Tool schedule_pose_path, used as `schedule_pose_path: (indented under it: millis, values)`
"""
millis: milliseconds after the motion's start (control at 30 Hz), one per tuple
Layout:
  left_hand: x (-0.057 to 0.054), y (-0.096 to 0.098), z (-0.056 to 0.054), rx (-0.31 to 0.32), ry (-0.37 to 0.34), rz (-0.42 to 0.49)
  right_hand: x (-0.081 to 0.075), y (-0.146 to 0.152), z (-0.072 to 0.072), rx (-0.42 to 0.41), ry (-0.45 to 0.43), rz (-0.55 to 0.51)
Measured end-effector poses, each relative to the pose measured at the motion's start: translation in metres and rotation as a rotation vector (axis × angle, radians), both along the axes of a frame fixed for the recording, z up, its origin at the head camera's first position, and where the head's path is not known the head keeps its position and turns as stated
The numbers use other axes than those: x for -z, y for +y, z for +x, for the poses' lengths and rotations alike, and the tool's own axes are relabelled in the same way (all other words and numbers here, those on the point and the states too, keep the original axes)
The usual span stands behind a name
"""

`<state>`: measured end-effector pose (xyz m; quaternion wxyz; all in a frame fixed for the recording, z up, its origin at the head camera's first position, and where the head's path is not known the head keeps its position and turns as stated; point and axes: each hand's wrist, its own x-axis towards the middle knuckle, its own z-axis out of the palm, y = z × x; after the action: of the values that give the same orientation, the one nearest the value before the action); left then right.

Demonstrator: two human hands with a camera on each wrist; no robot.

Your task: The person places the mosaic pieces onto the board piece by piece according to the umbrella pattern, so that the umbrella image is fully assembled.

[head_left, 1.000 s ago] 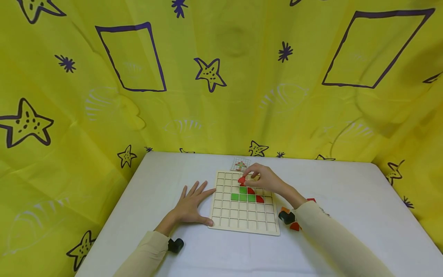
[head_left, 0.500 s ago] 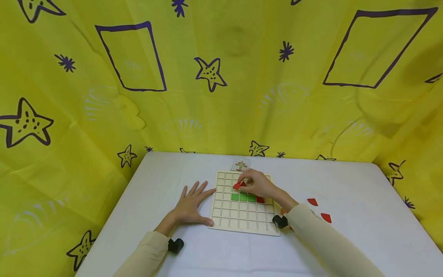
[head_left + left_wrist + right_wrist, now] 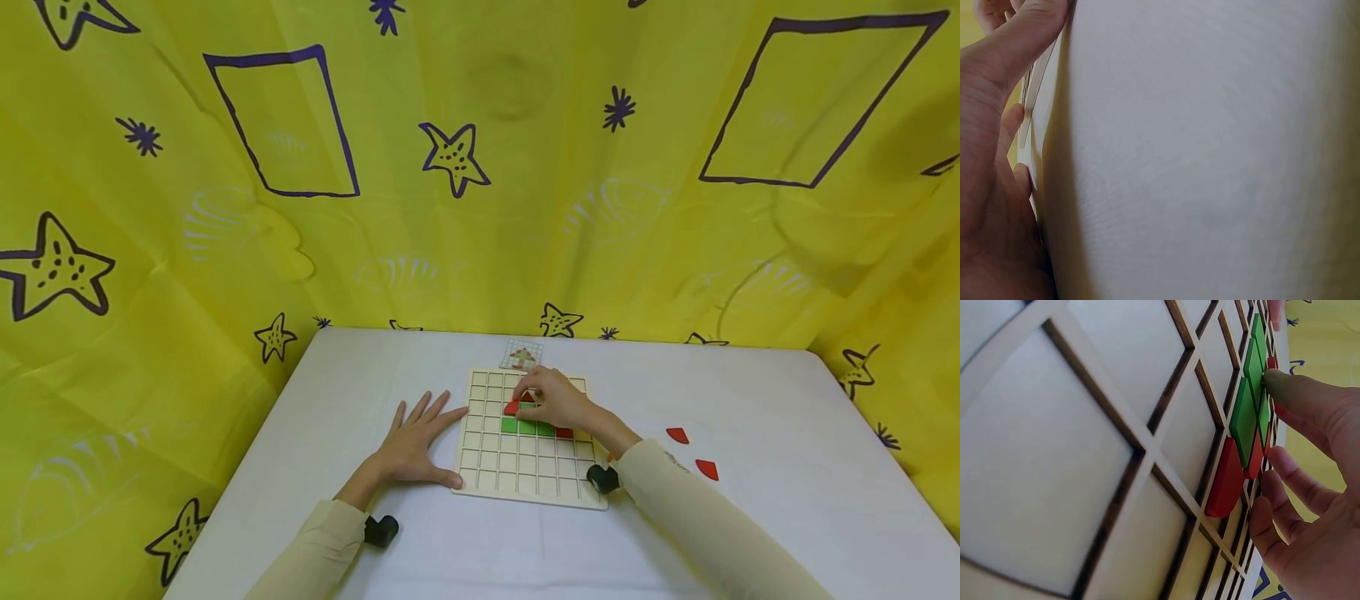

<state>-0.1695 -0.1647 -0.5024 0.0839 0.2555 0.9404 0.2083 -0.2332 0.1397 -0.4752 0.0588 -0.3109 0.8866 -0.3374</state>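
Note:
A pale wooden grid board [image 3: 517, 482] lies on the white table. My right hand [image 3: 561, 400] pinches a red quarter-round tile [image 3: 512, 407] low over the board's upper middle. Just beyond that tile another red tile [image 3: 527, 397] sits in the grid. Below it runs a row of green square tiles [image 3: 509, 426], ending at the right in a red tile [image 3: 564, 433]. The right wrist view shows green tiles [image 3: 1244, 422] and a rounded red tile [image 3: 1225, 481] in their cells beside the hand. My left hand [image 3: 408, 450] lies spread at the board's left edge, thumb at the near corner.
A small pattern card [image 3: 522, 354] lies beyond the board. Two loose red quarter-round tiles [image 3: 677, 436] rest to the right, and an orange piece [image 3: 611, 457] shows partly beside the right sleeve. A yellow curtain [image 3: 495, 275] hangs behind the table.
My right hand has shifted left and nearer with the pinched red tile, down to the cell left of the upper red tile. The left hand has stayed in place.

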Motion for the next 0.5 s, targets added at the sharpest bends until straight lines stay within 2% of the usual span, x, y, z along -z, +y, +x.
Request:
schedule_pose_path:
  millis: [167,500]
  values:
    - [-0.0023,0.0006,0.0003,-0.004,-0.009,-0.001,-0.0022,-0.001,0.0028,0.019,-0.016,0.035]
    - [-0.0028,0.0,-0.0003,-0.009,-0.022,-0.014,-0.0042,-0.002,0.0024,0.007,0.015,0.063]
